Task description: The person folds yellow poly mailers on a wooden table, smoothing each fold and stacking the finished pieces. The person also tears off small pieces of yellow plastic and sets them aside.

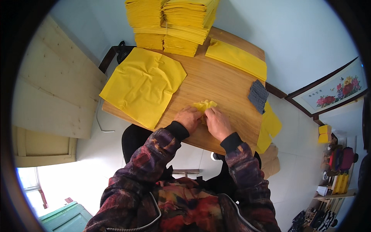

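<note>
My left hand (188, 119) and my right hand (218, 123) meet near the front edge of the wooden table. Between them is a small, gathered yellow piece (205, 104) that looks like thin cloth or paper. The fingers of both hands are closed on it, and their tips are partly hidden by the folds and the hands themselves. To the left of my left hand lies a large creased yellow sheet (148, 85), spread flat and reaching over the table's left edge.
Tall stacks of folded yellow sheets (183, 17) stand at the back of the table (216, 85). A long folded yellow piece (237, 58) lies back right. A dark grey textured cloth (257, 96) rests at the right edge, and another yellow sheet (270, 125) hangs beside it.
</note>
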The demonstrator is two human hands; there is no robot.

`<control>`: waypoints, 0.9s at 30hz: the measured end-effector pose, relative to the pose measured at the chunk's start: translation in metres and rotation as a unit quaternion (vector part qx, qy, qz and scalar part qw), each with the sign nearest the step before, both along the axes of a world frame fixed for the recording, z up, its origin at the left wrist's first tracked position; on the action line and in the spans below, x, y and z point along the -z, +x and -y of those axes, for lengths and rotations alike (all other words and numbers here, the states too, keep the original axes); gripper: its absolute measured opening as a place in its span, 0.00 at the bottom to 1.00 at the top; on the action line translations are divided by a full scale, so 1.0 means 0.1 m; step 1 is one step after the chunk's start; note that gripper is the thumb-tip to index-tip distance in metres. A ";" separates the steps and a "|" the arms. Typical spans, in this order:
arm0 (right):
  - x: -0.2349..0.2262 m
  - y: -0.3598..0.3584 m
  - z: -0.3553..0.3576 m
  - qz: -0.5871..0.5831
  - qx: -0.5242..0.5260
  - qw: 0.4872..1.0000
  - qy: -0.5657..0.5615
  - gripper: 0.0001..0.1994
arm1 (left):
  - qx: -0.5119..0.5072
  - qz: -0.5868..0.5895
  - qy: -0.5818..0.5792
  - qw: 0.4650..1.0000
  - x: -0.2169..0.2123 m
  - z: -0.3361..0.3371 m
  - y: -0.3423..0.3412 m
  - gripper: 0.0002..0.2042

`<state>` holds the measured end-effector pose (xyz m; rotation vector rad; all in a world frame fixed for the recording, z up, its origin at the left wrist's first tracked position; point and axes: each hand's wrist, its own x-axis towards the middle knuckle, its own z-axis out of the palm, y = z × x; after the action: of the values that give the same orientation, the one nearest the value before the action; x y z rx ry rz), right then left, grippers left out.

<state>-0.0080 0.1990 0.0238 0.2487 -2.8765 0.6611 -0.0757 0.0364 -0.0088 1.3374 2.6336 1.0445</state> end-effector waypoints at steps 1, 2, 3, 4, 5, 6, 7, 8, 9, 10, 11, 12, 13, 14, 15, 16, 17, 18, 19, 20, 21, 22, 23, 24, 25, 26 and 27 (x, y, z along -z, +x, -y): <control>0.02 -0.07 -0.02 0.019 0.007 1.000 -0.018 0.02 | 0.001 0.005 -0.002 1.000 0.00 0.01 -0.01 0.07; 0.04 -0.12 -0.04 0.029 0.007 0.999 -0.040 0.03 | 0.001 0.010 -0.003 1.000 0.00 0.02 -0.01 0.07; 0.06 -0.16 -0.07 0.043 0.006 0.997 -0.060 0.03 | 0.001 0.014 -0.005 1.000 -0.01 0.02 -0.01 0.08; 0.08 -0.19 -0.09 0.072 0.017 0.994 -0.074 0.03 | 0.001 0.017 -0.006 1.000 -0.01 0.02 -0.01 0.08; 0.09 -0.22 -0.11 0.094 0.022 0.991 -0.093 0.03 | -0.001 0.020 -0.008 1.000 -0.01 0.02 0.00 0.08; 0.10 -0.24 -0.13 0.131 0.039 0.985 -0.106 0.03 | -0.008 0.016 0.002 1.000 -0.01 0.00 0.01 0.08; 0.10 -0.25 -0.14 0.171 0.051 0.977 -0.118 0.03 | -0.017 0.010 0.013 1.000 -0.01 -0.02 0.03 0.08; 0.09 -0.25 -0.15 0.160 0.067 0.975 -0.137 0.03 | -0.027 0.003 0.024 0.999 -0.01 -0.04 0.04 0.09; 0.08 -0.25 -0.15 0.150 0.079 0.973 -0.155 0.02 | -0.028 0.013 0.022 0.999 -0.01 -0.04 0.03 0.09; 0.07 -0.25 -0.14 0.151 0.101 0.969 -0.169 0.02 | -0.028 0.024 0.020 0.999 -0.01 -0.05 0.03 0.09; 0.06 -0.19 -0.12 0.076 0.109 0.974 -0.182 0.02 | -0.030 0.031 0.023 0.999 0.00 -0.05 0.02 0.09; 0.04 -0.10 -0.10 0.010 0.125 0.974 -0.189 0.02 | -0.026 0.040 0.015 0.999 0.01 -0.05 0.00 0.08; 0.04 -0.01 -0.05 -0.048 0.144 0.969 -0.196 0.02 | -0.025 0.046 0.013 0.999 0.01 -0.05 -0.02 0.08; 0.04 0.10 0.02 -0.056 0.126 0.980 -0.141 0.03 | -0.027 0.049 0.004 0.998 0.03 -0.05 -0.03 0.08; 0.06 0.16 0.08 -0.093 0.082 0.986 -0.111 0.04 | -0.031 0.063 -0.004 0.998 0.03 -0.06 -0.03 0.08; 0.08 0.20 0.14 -0.127 0.043 0.988 -0.074 0.04 | -0.036 0.074 -0.019 0.996 0.04 -0.08 -0.04 0.07; 0.10 0.22 0.15 -0.112 0.047 0.991 -0.057 0.04 | -0.032 0.081 -0.032 0.996 0.05 -0.09 -0.05 0.07; 0.12 0.21 0.16 -0.101 0.048 0.993 -0.037 0.05 | -0.034 0.088 -0.027 0.995 0.04 -0.09 -0.04 0.06; 0.13 0.19 0.17 -0.091 0.047 0.995 -0.017 0.05 | -0.029 0.091 -0.022 0.995 0.03 -0.08 -0.05 0.06; 0.15 0.15 0.18 -0.079 0.047 0.996 -0.015 0.05 | -0.028 0.087 -0.013 0.996 0.01 -0.05 -0.06 0.06; 0.16 0.11 0.17 -0.068 0.047 0.996 -0.014 0.04 | -0.047 0.087 0.016 0.995 -0.01 -0.01 -0.04 0.06; 0.16 0.05 0.15 -0.055 0.052 0.997 -0.011 0.04 | -0.066 0.080 0.050 0.993 -0.03 0.03 -0.01 0.07; 0.15 0.01 0.12 -0.039 0.049 0.998 -0.008 0.03 | -0.083 0.071 0.082 0.991 -0.06 0.06 0.01 0.08; 0.14 -0.04 0.09 -0.018 0.049 0.999 -0.005 0.03 | -0.078 0.044 0.081 0.993 -0.08 0.09 0.02 0.09; 0.13 -0.07 0.07 0.010 0.053 0.999 -0.005 0.03 | -0.071 0.014 0.077 0.994 -0.09 0.11 0.05 0.10; 0.11 -0.11 0.05 0.030 0.044 0.999 -0.011 0.03 | -0.065 -0.015 0.073 0.995 -0.10 0.13 0.07 0.11; 0.08 -0.16 0.01 0.055 0.038 0.998 -0.017 0.03 | -0.054 -0.037 0.065 0.996 -0.10 0.12 0.07 0.10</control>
<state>-0.0236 0.1977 0.0159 0.0993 -2.9578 0.7318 -0.0684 0.0245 0.0013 1.2920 2.7626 1.2227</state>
